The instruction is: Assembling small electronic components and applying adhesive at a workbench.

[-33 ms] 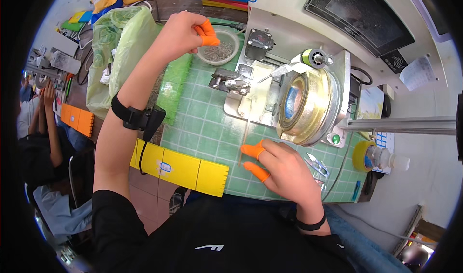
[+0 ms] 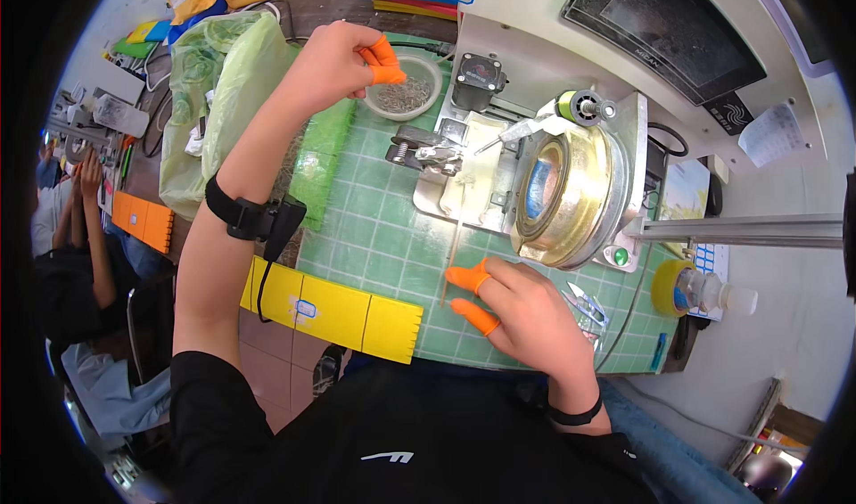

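Note:
My left hand point(image 2: 334, 67) reaches out over the rim of a round white bowl point(image 2: 437, 90) full of small thin metal pieces point(image 2: 406, 97). Its orange-capped fingertips are pinched together, and whatever they may hold is too small to make out. Near the mat's front, my right hand point(image 2: 530, 312) has its orange-capped thumb and forefinger apart. The forefinger tip lies at a thin brownish wire point(image 2: 455, 245), which runs up to the machine's small metal clamp point(image 2: 432, 152). Beside the clamp, a pen-like tip points down over a pale plate point(image 2: 481, 165).
A machine with a dark screen point(image 2: 660, 36) and a brass-coloured round drum point(image 2: 566, 196) fills the back right. Snips point(image 2: 587, 306) lie right of my hand. Yellow strip point(image 2: 334, 312), green strip point(image 2: 321, 165) and pale green bag point(image 2: 232, 94) lie left. Another person's hands point(image 2: 89, 176) show far left.

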A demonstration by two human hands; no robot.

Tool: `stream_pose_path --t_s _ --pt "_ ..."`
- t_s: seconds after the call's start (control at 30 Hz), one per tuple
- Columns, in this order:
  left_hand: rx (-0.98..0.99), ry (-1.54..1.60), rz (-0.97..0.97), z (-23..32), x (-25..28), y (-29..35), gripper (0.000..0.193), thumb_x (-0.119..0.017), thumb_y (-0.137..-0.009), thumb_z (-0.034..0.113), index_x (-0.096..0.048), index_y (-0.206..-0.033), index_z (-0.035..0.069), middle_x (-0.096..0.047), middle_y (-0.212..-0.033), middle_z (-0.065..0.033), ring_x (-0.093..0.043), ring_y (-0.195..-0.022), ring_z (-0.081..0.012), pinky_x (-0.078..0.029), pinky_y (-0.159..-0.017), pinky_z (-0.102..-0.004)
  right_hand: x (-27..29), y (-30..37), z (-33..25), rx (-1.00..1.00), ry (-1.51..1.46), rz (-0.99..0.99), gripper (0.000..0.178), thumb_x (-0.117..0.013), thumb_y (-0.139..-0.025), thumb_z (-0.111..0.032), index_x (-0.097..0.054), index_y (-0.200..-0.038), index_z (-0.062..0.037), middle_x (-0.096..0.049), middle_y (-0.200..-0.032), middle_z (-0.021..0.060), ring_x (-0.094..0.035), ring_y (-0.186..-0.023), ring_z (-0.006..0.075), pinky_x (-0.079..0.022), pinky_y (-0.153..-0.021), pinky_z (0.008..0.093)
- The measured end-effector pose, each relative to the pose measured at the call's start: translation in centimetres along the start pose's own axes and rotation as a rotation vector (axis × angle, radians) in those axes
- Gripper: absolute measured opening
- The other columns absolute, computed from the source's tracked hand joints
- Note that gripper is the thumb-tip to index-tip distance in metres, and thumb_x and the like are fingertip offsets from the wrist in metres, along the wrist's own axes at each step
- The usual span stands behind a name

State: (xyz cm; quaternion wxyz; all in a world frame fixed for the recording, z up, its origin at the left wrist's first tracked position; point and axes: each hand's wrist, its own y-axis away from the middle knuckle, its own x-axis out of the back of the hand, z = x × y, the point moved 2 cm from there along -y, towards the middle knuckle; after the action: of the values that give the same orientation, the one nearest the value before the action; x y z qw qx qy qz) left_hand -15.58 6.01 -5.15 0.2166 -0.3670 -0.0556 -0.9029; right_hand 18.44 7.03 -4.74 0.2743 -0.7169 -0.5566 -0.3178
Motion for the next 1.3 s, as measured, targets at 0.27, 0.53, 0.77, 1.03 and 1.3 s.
stream_pose_path --t_s 0.27,0.53,0.77,1.03,1.3 --pt "-0.410 -0.010 -0.007 5.2 2.3 8.0 0.013 -0.083 -0.076 0.012 -0.075 -0.084 0.006 -0.062 -0.067 -0.0032 -0.054 -0.056 -0.0116 -0.042 -0.051 -0.0270 0.3 0.4 -0.1 0.003 -0.075 0.064 0.026 -0.075 -0.086 -0.014 -0.068 -0.109 -0.0038 -0.058 -0.087 0.0108 -0.063 -0.072 0.0292 -0.054 -0.066 0.0374" --pt "-0.618 0.020 0.045 9.7 -1.9 19.7 0.015 -0.080 -0.069 0.013 -0.074 -0.081 0.007 -0.064 -0.076 -0.0024 -0.058 -0.055 -0.0138 -0.042 -0.048 -0.0281 0.9 -2.1 -3.4 0.071 -0.489 0.275 0.024 -0.087 -0.073 -0.007 -0.075 -0.094 -0.0022 -0.070 -0.079 0.0063 -0.062 -0.063 0.0143 -0.045 -0.056 0.0253" --pt "-0.593 0.011 0.296 9.1 -2.2 22.8 0.026 -0.084 -0.063 0.009 -0.077 -0.088 0.005 -0.072 -0.084 -0.0076 -0.059 -0.054 -0.0142 -0.042 -0.046 -0.0244 0.3 -2.1 -4.8 0.076 -0.575 0.114 0.023 -0.086 -0.076 -0.005 -0.074 -0.095 -0.0025 -0.069 -0.081 0.0076 -0.064 -0.064 0.0144 -0.048 -0.057 0.0250" --pt "-0.030 0.985 -0.082 8.6 -3.8 23.2 0.027 -0.073 -0.090 0.002 -0.060 -0.113 0.000 -0.069 -0.101 -0.0068 -0.063 -0.065 -0.0066 -0.048 -0.062 -0.0207 0.9 0.2 -6.1 0.103 -0.044 0.413 0.033 -0.091 -0.065 -0.022 -0.075 -0.088 -0.0047 -0.068 -0.078 0.0061 -0.062 -0.064 0.0205 -0.045 -0.057 0.0284" --pt "0.123 1.351 -0.403 8.1 -4.5 23.1 0.017 -0.066 -0.098 0.008 -0.060 -0.111 0.000 -0.069 -0.098 -0.0061 -0.064 -0.070 -0.0077 -0.051 -0.064 -0.0221 2.9 -1.1 -8.9 0.369 0.246 0.253 0.036 -0.087 -0.058 -0.014 -0.077 -0.091 -0.0053 -0.066 -0.075 0.0033 -0.057 -0.054 0.0170 -0.041 -0.049 0.0279"
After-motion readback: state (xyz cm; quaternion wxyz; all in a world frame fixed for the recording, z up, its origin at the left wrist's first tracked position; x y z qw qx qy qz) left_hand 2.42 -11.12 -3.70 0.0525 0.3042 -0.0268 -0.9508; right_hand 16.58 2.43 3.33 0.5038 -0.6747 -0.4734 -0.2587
